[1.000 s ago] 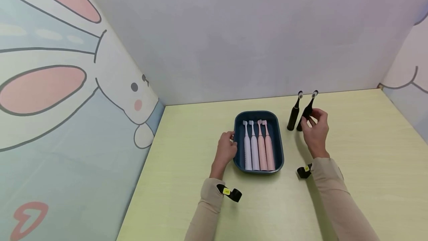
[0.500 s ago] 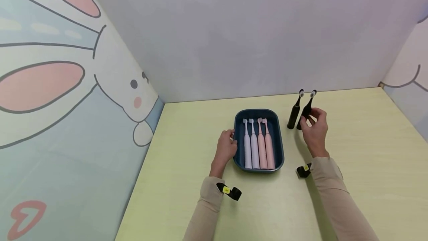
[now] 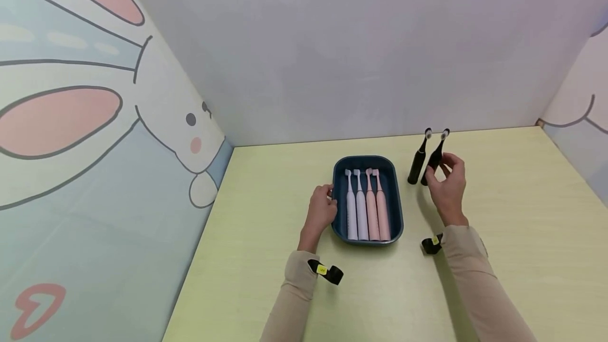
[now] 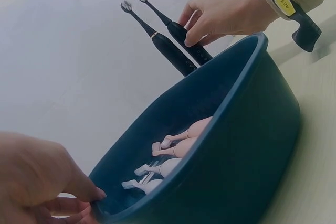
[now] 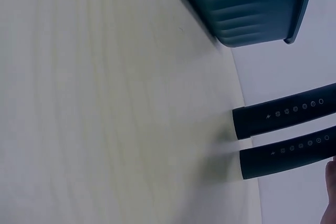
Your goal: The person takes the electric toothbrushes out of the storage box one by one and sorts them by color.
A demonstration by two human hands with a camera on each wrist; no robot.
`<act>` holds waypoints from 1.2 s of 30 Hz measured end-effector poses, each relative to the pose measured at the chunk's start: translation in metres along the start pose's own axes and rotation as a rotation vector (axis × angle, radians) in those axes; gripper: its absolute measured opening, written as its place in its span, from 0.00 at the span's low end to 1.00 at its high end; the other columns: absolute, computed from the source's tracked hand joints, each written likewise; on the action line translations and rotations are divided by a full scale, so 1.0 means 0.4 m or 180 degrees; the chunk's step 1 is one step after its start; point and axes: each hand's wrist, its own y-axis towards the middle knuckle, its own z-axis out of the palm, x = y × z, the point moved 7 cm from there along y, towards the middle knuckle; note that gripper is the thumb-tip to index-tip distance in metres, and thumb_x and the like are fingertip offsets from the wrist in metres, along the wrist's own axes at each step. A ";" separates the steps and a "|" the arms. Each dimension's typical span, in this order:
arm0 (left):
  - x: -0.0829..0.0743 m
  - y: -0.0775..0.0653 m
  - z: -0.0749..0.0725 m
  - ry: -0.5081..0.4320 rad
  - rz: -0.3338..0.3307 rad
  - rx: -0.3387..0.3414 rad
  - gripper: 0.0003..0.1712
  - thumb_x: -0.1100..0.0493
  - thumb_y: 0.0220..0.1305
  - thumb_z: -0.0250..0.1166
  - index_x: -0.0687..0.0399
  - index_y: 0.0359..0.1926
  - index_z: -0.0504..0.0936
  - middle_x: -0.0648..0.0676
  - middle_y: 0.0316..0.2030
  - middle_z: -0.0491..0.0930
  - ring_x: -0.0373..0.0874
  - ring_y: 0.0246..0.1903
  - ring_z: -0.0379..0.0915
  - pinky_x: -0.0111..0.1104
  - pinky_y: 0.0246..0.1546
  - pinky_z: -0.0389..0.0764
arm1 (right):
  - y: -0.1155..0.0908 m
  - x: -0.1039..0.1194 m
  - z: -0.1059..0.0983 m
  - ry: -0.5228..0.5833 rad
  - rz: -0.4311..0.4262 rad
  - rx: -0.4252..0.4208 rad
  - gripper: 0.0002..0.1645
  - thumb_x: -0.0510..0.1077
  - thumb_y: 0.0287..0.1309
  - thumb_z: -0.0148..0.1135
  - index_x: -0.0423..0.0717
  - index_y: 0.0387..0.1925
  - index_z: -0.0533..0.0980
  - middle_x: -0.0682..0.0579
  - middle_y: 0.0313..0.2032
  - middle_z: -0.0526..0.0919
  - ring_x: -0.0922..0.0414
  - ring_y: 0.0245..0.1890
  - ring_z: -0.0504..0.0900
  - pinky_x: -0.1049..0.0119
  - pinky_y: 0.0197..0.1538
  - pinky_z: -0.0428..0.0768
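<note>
A dark blue plastic bin (image 3: 368, 243) stands on the table, and my left hand (image 3: 322, 210) grips its left rim. Two whitish electric toothbrushes (image 3: 357, 215) and two pink ones (image 3: 377, 218) lie side by side inside it, brush heads toward the far end. To the bin's right, a black electric toothbrush (image 3: 417, 165) stands upright by itself. Next to it is a second black electric toothbrush (image 3: 433, 162), pinched by my right hand (image 3: 448, 186) around the handle. In the right wrist view, the bases of the free toothbrush (image 5: 283, 113) and the held toothbrush (image 5: 286, 156) are a little apart.
The pale wooden table (image 3: 256, 215) meets a plain whitish wall (image 3: 356, 67) just behind the black toothbrushes. On the left rises a wall with a rabbit drawing (image 3: 166, 115). A camera on a strap (image 3: 328, 272) hangs at my left wrist.
Both hands stay nearly in place. The two black toothbrushes' heads are slightly closer together than a second ago, and the head view has shifted a little.
</note>
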 end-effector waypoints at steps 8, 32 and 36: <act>-0.002 0.001 0.000 0.0007 -0.0029 0.0017 0.23 0.67 0.61 0.57 0.61 0.59 0.70 0.56 0.41 0.71 0.42 0.32 0.69 0.32 0.33 0.74 | -0.004 0.030 -0.023 0.0255 0.0069 -0.0121 0.29 0.31 0.51 0.59 0.36 0.56 0.64 0.47 0.48 0.71 0.57 0.51 0.71 0.65 0.57 0.69; 0.002 0.006 0.007 0.0015 -0.0139 0.0044 0.23 0.66 0.62 0.57 0.60 0.59 0.70 0.53 0.39 0.70 0.42 0.32 0.69 0.31 0.32 0.73 | -0.078 0.236 -0.024 0.1260 -0.0216 -0.0192 0.27 0.24 0.50 0.54 0.30 0.55 0.65 0.35 0.49 0.70 0.43 0.53 0.70 0.60 0.58 0.68; 0.002 0.008 0.009 0.0011 -0.0139 0.0059 0.23 0.66 0.62 0.57 0.59 0.59 0.70 0.54 0.40 0.70 0.42 0.32 0.69 0.31 0.33 0.73 | -0.100 0.256 0.008 0.1145 -0.0278 -0.0014 0.27 0.23 0.51 0.54 0.27 0.55 0.64 0.34 0.48 0.70 0.43 0.53 0.71 0.61 0.58 0.69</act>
